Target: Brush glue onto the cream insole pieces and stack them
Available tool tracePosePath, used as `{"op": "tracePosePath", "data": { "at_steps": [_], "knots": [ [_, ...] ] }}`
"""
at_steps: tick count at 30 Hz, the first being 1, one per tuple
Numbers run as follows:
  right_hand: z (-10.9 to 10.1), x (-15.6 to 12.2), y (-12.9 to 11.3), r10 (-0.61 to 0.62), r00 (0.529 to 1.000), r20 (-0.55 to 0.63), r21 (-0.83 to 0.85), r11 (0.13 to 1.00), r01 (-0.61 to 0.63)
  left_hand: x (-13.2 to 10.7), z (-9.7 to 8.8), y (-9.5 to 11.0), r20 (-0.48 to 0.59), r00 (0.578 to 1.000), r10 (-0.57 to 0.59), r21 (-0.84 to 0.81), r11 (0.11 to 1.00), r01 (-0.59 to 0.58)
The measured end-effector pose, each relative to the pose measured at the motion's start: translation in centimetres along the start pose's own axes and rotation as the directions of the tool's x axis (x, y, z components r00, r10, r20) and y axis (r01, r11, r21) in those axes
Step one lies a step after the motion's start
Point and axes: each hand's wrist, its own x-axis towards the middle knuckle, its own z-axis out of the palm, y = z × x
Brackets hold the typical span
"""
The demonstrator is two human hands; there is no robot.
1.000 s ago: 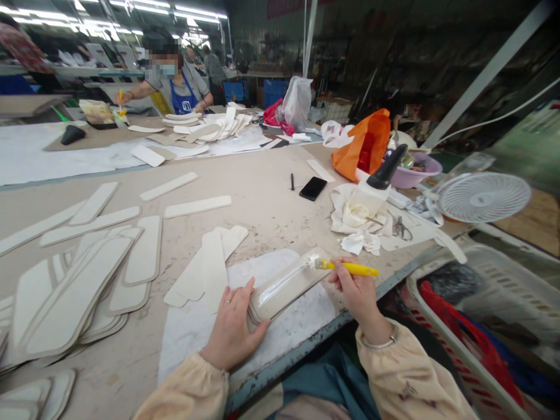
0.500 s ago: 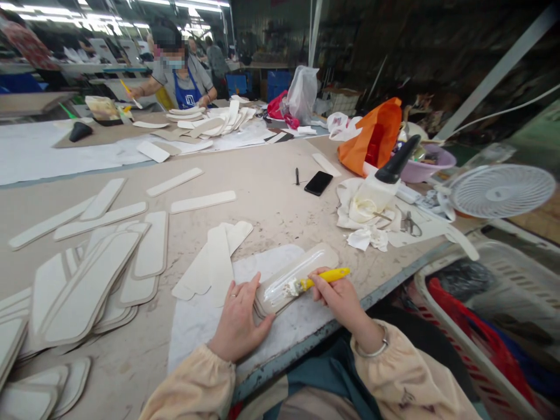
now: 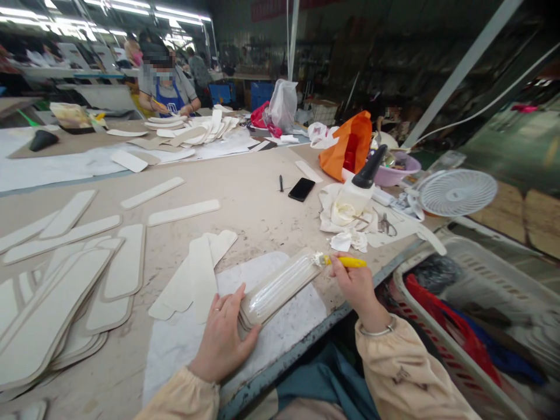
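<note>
A long rounded cream panel (image 3: 280, 286), glossy with wet glue, lies on a white sheet (image 3: 227, 326) at the table's near edge. My left hand (image 3: 223, 338) rests flat with fingers spread, pressing the panel's near end. My right hand (image 3: 354, 283) is closed round a yellow-handled brush (image 3: 345, 262). The brush's bristles touch the panel's far end.
Stacks of cream panels (image 3: 56, 303) lie left, loose strips (image 3: 184, 212) further back. A glue bottle (image 3: 359, 189), rags, scissors, a black phone (image 3: 301, 189), an orange bag and a small fan (image 3: 457, 192) stand right. A white basket (image 3: 472, 315) sits beside the table. A person in a blue apron (image 3: 168, 93) works across.
The brush went down to the panel's near half, then swept back to its far end. My left hand has stayed on the near end.
</note>
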Motion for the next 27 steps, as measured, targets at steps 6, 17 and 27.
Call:
{"op": "tracePosePath", "data": {
  "at_steps": [6, 17, 27],
  "knots": [
    [1.1, -1.8, -0.4, -0.256, 0.966, 0.029, -0.101, 0.961, 0.258, -0.2, 0.1, -0.2, -0.012, 1.000, 0.006, 0.016, 1.000, -0.006],
    [1.5, -3.6, -3.9, -0.380, 0.922, 0.081, 0.205, 0.911, 0.357, -0.1, 0.4, -0.5, -0.022, 0.999, 0.026, 0.020, 0.999, -0.025],
    [2.4, -2.2, -1.1, -0.378, 0.918, 0.116, -0.048, 0.921, 0.386, -0.2, 0.5, -0.7, -0.029, 0.999, 0.040, 0.049, 0.998, -0.038]
  ]
}}
